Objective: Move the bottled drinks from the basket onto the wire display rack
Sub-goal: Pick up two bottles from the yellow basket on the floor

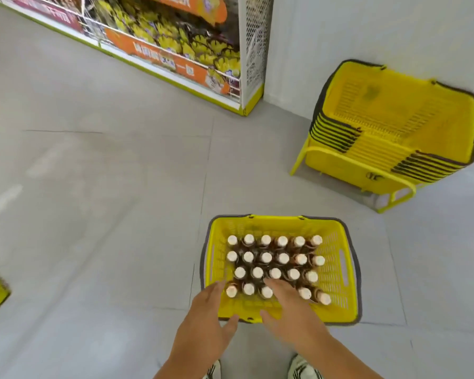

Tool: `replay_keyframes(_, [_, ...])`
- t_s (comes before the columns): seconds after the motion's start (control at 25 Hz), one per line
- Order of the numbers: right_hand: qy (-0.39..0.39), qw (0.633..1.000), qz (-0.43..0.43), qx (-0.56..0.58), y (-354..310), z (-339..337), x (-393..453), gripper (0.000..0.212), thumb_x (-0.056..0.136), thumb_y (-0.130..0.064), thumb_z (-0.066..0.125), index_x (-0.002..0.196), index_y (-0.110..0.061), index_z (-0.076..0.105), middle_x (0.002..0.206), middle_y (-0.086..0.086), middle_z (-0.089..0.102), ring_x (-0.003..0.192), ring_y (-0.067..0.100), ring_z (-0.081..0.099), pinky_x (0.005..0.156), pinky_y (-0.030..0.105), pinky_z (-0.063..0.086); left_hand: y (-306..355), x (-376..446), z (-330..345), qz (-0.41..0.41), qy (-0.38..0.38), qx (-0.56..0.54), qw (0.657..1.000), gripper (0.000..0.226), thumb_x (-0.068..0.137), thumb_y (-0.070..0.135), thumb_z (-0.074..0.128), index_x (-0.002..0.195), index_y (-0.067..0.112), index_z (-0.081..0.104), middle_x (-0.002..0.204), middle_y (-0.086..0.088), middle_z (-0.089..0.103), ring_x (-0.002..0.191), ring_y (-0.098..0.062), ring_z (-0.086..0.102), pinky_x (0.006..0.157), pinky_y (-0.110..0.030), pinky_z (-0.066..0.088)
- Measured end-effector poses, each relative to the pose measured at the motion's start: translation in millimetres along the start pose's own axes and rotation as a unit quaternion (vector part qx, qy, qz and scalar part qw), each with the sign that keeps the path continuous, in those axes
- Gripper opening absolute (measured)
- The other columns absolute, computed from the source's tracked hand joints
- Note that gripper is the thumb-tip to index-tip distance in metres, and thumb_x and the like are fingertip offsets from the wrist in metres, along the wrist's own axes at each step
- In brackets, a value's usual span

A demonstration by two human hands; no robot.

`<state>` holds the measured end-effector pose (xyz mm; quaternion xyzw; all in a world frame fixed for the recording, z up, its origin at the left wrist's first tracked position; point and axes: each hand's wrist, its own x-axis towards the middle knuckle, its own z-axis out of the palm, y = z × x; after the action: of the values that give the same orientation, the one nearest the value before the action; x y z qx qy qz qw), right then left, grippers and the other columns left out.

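Both hands reached into the basket point(337, 272) on the near floor: left hand point(203, 329) open at its near-left rim, right hand point(290, 305) open, fingers spread over the near bottles point(274, 265). Grey tiled floor point(107, 201), white wall far right. Far shelf signage was orange, lettering unreadable. Bottles stood upright in rows, dark brown, pale caps, labels hidden. Stacked yellow baskets point(394, 127) stood far right.
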<state>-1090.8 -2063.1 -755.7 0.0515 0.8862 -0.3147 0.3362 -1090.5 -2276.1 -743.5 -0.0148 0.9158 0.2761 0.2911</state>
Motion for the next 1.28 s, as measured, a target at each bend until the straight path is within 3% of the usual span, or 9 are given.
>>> replay_keyframes(0.4, [-0.002,1.0,0.01,0.011,68.3,112.3,116.3,0.07,0.096,-0.037,0.062,0.158,-0.024,0.033,0.161,-0.007,0.032,0.146,0.01,0.036,0.114,0.021,0.032,-81.1,108.5,122.0,-0.031,-0.024,-0.033,0.999,0.075,0.094,0.041,0.067,0.157,0.027,0.029,0.155,0.009,0.041,0.142,-0.01,0.039,0.111,-0.026,0.037])
replay_keyframes(0.64, [-0.033,0.998,0.034,-0.034,78.3,146.0,155.0,0.062,0.092,-0.027,0.065,0.149,-0.02,0.042,0.15,-0.002,0.041,0.135,0.022,0.049,0.103,0.034,0.048,-95.7,146.5,154.3,-0.055,-0.068,-0.036,0.996,0.068,0.091,0.027,0.07,0.151,0.027,0.039,0.145,0.007,0.049,0.133,-0.014,0.049,0.097,-0.02,0.037])
replay_keyframes(0.8, [-0.053,0.993,0.043,-0.096,81.5,161.9,171.2,0.054,0.09,-0.003,0.055,0.142,-0.017,0.046,0.137,0.006,0.048,0.121,0.03,0.055,0.09,0.04,0.052,-102.9,160.4,171.0,-0.098,-0.047,-0.025,0.994,0.027,0.097,0.015,0.052,0.12,0.027,0.057,0.127,0.002,0.064,0.11,-0.015,0.059,0.093,-0.03,0.048])
replay_keyframes(0.92, [-0.016,0.992,0.047,-0.117,84.6,169.8,176.8,0.05,0.09,0.004,0.049,0.136,-0.016,0.049,0.134,0.007,0.052,0.118,0.03,0.058,0.085,0.038,0.049,-105.0,161.7,179.4,-0.099,0.004,-0.002,0.995,0.028,0.104,0.016,0.036,0.121,0.025,0.057,0.126,0.002,0.063,0.105,-0.013,0.056,0.089,-0.027,0.044])
replay_keyframes(1.12, [0.02,0.995,0.027,-0.094,86.4,168.5,173.3,0.031,0.094,-0.003,0.046,0.119,-0.017,0.058,0.12,0.005,0.063,0.11,0.024,0.06,0.076,0.03,0.037,-102.9,160.5,177.3,-0.113,0.008,-0.014,0.993,0.018,0.102,0.021,0.045,0.112,0.026,0.059,0.112,0.004,0.066,0.097,-0.015,0.06,0.081,-0.026,0.045])
replay_keyframes(1.2, [0.04,0.997,0.02,-0.068,86.7,156.7,162.8,0.018,0.095,-0.013,0.049,0.108,-0.02,0.059,0.11,0.001,0.064,0.101,0.021,0.06,0.075,0.03,0.041,-101.4,150.6,169.4,-0.089,0.007,-0.028,0.996,0.013,0.096,0.022,0.054,0.105,0.028,0.06,0.101,0.011,0.063,0.089,-0.011,0.057,0.082,-0.029,0.052])
replay_keyframes(1.28, [0.063,0.997,0.003,-0.039,78.5,136.0,144.3,0.01,0.094,-0.022,0.054,0.101,-0.02,0.061,0.101,-0.002,0.063,0.093,0.017,0.058,0.077,0.031,0.046,-93.5,132.5,149.6,-0.048,0.025,-0.065,0.996,0.022,0.093,0.019,0.063,0.113,0.027,0.063,0.105,0.014,0.06,0.095,-0.009,0.057,0.084,-0.026,0.049])
